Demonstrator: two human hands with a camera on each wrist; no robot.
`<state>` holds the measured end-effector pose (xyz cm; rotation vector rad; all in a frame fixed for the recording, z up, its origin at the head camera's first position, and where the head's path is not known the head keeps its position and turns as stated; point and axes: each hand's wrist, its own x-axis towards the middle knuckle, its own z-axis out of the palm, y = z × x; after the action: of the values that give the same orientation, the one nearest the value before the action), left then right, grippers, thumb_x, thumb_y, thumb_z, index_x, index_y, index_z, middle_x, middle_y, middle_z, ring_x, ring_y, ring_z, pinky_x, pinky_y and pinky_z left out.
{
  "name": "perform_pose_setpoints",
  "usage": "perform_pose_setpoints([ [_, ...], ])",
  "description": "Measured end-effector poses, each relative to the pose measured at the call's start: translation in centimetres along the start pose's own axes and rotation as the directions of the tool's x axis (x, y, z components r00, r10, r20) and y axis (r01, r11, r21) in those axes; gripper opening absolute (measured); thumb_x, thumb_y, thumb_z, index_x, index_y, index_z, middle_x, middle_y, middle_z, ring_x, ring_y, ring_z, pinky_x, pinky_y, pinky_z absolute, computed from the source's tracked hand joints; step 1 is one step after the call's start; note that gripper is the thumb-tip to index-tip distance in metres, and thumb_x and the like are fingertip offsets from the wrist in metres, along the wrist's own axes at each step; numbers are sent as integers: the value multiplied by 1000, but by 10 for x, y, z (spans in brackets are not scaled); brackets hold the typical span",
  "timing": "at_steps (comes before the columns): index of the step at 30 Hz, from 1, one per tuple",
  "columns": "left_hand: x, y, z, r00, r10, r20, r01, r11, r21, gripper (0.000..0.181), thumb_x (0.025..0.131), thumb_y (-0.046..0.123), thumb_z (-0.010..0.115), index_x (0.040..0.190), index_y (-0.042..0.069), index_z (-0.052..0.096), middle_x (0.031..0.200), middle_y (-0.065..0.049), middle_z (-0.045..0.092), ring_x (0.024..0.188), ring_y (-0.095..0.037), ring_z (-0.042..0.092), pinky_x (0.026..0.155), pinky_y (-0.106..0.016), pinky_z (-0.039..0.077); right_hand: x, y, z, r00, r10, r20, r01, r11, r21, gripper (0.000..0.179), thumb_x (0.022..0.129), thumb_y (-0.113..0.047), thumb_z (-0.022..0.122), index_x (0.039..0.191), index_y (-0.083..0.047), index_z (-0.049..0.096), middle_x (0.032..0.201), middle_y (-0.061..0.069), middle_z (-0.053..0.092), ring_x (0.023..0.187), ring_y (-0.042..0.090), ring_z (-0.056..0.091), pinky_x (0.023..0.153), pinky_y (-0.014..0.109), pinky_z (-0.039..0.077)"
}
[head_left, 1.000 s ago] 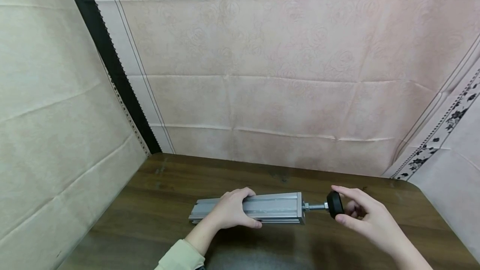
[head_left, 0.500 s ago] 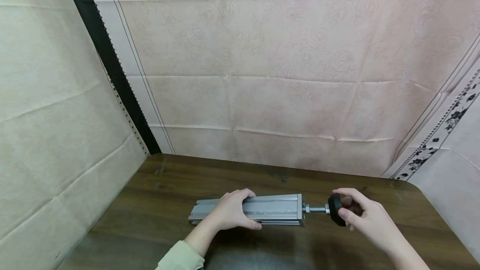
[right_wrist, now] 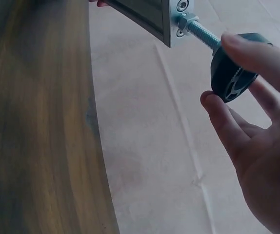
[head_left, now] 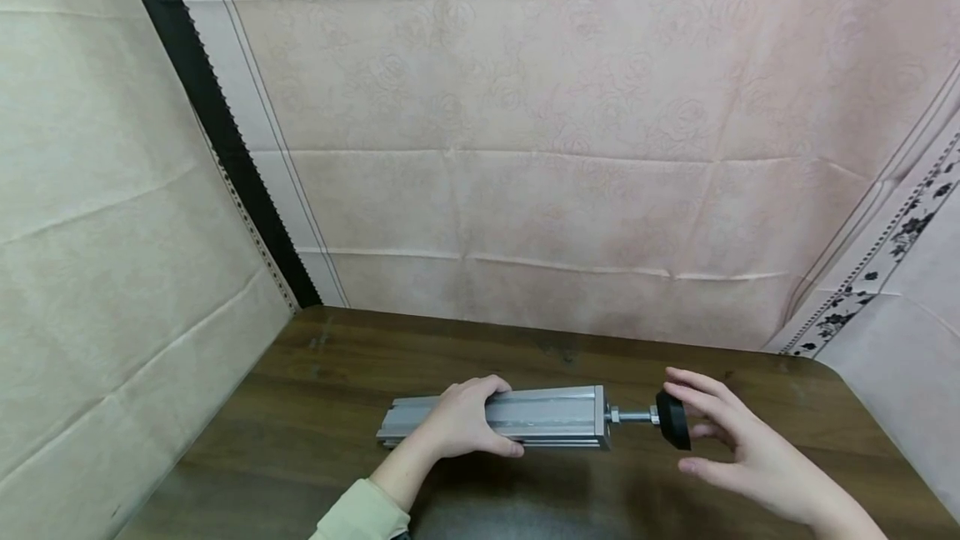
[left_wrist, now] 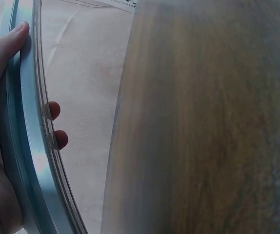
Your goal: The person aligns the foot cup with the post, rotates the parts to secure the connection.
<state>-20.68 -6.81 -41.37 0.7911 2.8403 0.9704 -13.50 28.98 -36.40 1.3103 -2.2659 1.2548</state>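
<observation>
My left hand grips a silver aluminium profile from above, thumb on the near side; in the left wrist view its fingertips show past the profile's edge. From the profile's right end sticks out a threaded rod, with a hex nut against the end plate. A black levelling foot sits on the rod's outer end. Around the foot, my right hand has its fingers and thumb spread loosely. In the right wrist view, the thumb overlaps the foot and one fingertip is right at its rim.
The brown wood-grain table lies under the hands. Pale patterned cloth hangs behind it, with more cloth along the left side. A dark strip runs down the left corner.
My right thumb and fingers have turned the foot a little, then spread apart, the thumb moving off its face. The left hand and the profile have stayed in place.
</observation>
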Motion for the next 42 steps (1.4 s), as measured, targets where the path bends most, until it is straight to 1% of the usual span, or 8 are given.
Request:
perform_pose_setpoints([
  [8,0,2,-1,1000,8,-11,-7,1000,20,74,58,62,77,116,20,58,114,5,60,104,-14,53,92,-42,38,1,-10,1,983,176,-59,-181,979,-91,73,73,8,74,138,-2,42,130,-1,45,83,11,63,68,22,49],
  [16,1,1,0,1000,10,-10,-10,999,31,74,58,63,77,116,20,59,113,6,60,102,-12,54,92,-43,37,6,-15,7,891,415,-182,-441,888,-132,53,83,-8,70,131,-17,51,95,-2,63,69,7,63,54,27,48],
  [21,1,1,1,1000,17,-12,-17,999,40,73,57,63,77,115,21,59,111,7,60,101,-11,54,91,-41,36,8,-15,8,866,464,-188,-490,862,-131,35,90,-10,62,123,-18,54,81,-6,60,53,10,55,51,28,46],
  [25,1,1,1,1000,20,-13,-19,999,38,72,57,62,78,114,21,59,110,8,60,100,-10,54,91,-41,36,7,-13,5,876,457,-156,-477,870,-127,34,94,-9,55,126,-18,51,75,-8,59,54,10,55,50,28,46],
  [29,1,1,1,1000,19,-13,-19,999,30,72,58,61,78,114,21,59,111,8,60,100,-10,54,91,-41,37,2,-10,-1,928,361,-87,-368,927,-71,65,84,2,64,141,-11,35,113,-9,57,82,7,63,63,26,51],
  [33,1,2,0,1000,15,-17,-15,1000,18,71,58,60,79,114,21,59,112,8,60,101,-11,54,91,-42,37,-2,-8,-5,981,194,-2,-194,981,-20,93,71,7,76,146,2,20,143,-2,32,109,7,55,80,22,48],
  [37,0,2,-1,1000,10,-11,-10,1000,16,71,58,59,78,115,21,59,112,7,60,101,-11,54,91,-43,37,-2,-7,-3,992,115,48,-115,993,6,89,71,9,75,143,7,23,150,8,19,116,7,49,85,21,46],
  [42,-1,2,0,1000,8,8,-8,1000,21,73,59,62,77,116,21,58,113,7,60,102,-12,54,91,-42,37,0,-6,0,990,133,56,-133,991,0,75,76,9,72,141,2,34,144,4,29,106,9,57,80,22,48],
])
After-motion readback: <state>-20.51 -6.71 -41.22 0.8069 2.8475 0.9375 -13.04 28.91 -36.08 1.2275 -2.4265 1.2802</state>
